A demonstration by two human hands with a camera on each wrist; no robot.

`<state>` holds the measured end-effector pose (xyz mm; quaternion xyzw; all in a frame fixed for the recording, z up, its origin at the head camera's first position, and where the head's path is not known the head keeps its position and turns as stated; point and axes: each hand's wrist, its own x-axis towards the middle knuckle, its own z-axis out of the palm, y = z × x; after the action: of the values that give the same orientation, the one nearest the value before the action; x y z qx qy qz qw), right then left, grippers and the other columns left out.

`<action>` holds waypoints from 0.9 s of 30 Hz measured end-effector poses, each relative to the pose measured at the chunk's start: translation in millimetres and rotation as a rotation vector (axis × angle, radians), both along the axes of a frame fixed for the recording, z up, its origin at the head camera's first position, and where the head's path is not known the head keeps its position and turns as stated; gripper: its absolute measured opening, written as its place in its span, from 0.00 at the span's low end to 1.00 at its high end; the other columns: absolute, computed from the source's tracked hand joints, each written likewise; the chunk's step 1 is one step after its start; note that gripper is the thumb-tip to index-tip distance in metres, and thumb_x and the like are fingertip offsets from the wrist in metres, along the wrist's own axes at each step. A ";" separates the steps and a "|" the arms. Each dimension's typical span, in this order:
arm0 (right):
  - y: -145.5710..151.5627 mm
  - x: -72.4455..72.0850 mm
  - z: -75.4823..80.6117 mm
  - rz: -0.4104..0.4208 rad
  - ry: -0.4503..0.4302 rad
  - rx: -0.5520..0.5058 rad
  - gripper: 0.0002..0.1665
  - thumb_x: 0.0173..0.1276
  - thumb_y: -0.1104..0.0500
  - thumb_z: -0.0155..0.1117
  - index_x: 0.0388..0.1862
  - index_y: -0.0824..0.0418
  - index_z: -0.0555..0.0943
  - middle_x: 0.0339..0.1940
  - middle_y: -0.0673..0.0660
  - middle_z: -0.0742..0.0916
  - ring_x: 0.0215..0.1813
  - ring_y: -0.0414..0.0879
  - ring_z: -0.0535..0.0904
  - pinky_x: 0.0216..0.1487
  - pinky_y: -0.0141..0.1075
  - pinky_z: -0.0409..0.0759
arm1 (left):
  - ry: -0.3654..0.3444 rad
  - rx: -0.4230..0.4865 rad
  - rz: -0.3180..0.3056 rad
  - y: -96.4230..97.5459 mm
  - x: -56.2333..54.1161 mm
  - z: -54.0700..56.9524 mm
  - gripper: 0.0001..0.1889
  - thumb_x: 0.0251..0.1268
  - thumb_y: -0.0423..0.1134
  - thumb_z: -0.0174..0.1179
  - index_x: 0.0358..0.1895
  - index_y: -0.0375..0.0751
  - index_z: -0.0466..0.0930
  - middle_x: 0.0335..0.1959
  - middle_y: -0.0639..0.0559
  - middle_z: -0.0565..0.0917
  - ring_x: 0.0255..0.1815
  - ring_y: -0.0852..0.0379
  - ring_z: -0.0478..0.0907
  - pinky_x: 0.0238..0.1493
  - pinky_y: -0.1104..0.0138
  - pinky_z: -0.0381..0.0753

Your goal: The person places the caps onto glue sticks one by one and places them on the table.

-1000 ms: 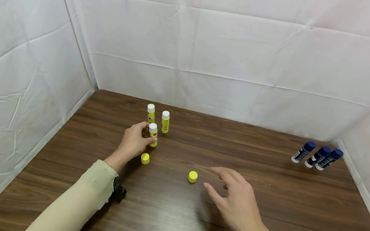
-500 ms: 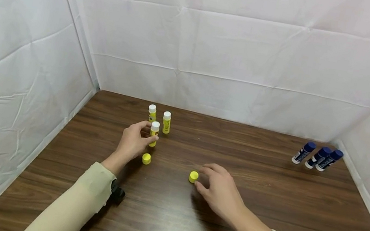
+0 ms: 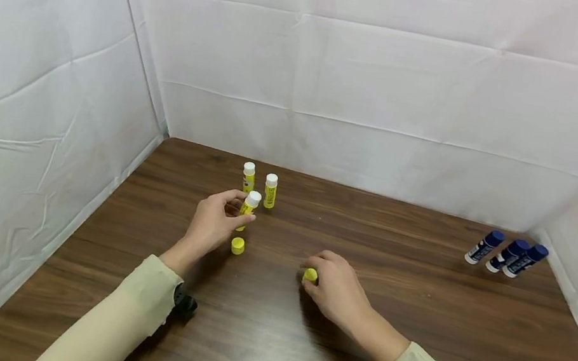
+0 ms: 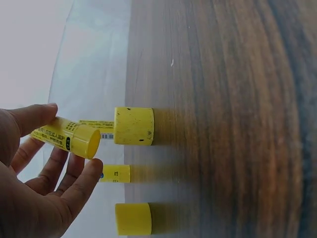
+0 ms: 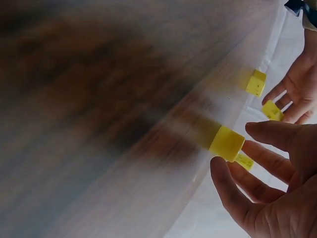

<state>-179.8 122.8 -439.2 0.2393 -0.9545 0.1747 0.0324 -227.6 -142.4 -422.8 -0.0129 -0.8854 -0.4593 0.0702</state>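
In the head view my left hand point(image 3: 212, 222) holds a yellow glue stick point(image 3: 248, 209), white end up, between thumb and fingers. It is tilted, and the left wrist view shows its yellow end point(image 4: 85, 140) off the table. A yellow cap point(image 3: 237, 246) stands just in front of that hand. My right hand point(image 3: 342, 290) reaches down around a second yellow cap point(image 3: 310, 274) on the table. From the right wrist, this cap point(image 5: 228, 143) lies between spread thumb and fingers, with no firm grip visible. Two yellow glue sticks point(image 3: 270, 191) point(image 3: 248, 178) stand behind the left hand.
Several things share the brown wooden table point(image 3: 260, 343). At the far right, three dark blue glue sticks point(image 3: 514, 256) stand close together, white ends down. White sheet walls point(image 3: 371, 79) rise behind the table and along both sides.
My right hand has moved left and down to the nearer cap, its fingers now around it. My left hand's glue stick has gone from upright to tilted. The view has shifted slightly.
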 end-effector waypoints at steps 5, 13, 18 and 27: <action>-2.7 -3.5 -2.3 0.019 0.002 -0.006 0.11 0.61 0.62 0.77 0.44 0.56 0.89 0.45 0.54 0.87 0.47 0.49 0.85 0.48 0.43 0.85 | 0.015 -0.003 -0.002 0.3 2.6 2.0 0.21 0.64 0.41 0.72 0.59 0.45 0.83 0.48 0.45 0.86 0.49 0.45 0.84 0.52 0.53 0.83; -5.4 -7.7 -3.6 0.025 0.010 0.016 0.09 0.60 0.64 0.78 0.39 0.55 0.89 0.40 0.52 0.87 0.43 0.48 0.85 0.43 0.41 0.85 | 0.018 -0.023 -0.020 -1.6 8.7 4.8 0.21 0.63 0.41 0.72 0.59 0.44 0.83 0.49 0.44 0.86 0.50 0.45 0.84 0.52 0.53 0.84; -5.2 -9.0 -5.1 0.022 0.013 0.022 0.09 0.60 0.65 0.78 0.37 0.54 0.88 0.39 0.52 0.87 0.43 0.48 0.85 0.43 0.41 0.85 | 0.024 -0.031 -0.025 -0.6 11.7 6.0 0.21 0.63 0.40 0.72 0.59 0.43 0.83 0.49 0.44 0.86 0.49 0.45 0.83 0.51 0.53 0.84; -4.6 -7.6 -2.2 0.014 0.011 -0.007 0.09 0.60 0.65 0.77 0.38 0.56 0.88 0.40 0.52 0.87 0.45 0.50 0.85 0.45 0.42 0.85 | 0.023 -0.067 -0.012 -0.2 13.9 6.4 0.21 0.63 0.42 0.72 0.57 0.41 0.83 0.48 0.46 0.85 0.48 0.47 0.83 0.50 0.55 0.84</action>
<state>-187.4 118.2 -441.4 0.2468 -0.9520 0.1770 0.0371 -213.6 -142.6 -416.3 -0.0257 -0.8993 -0.4296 0.0774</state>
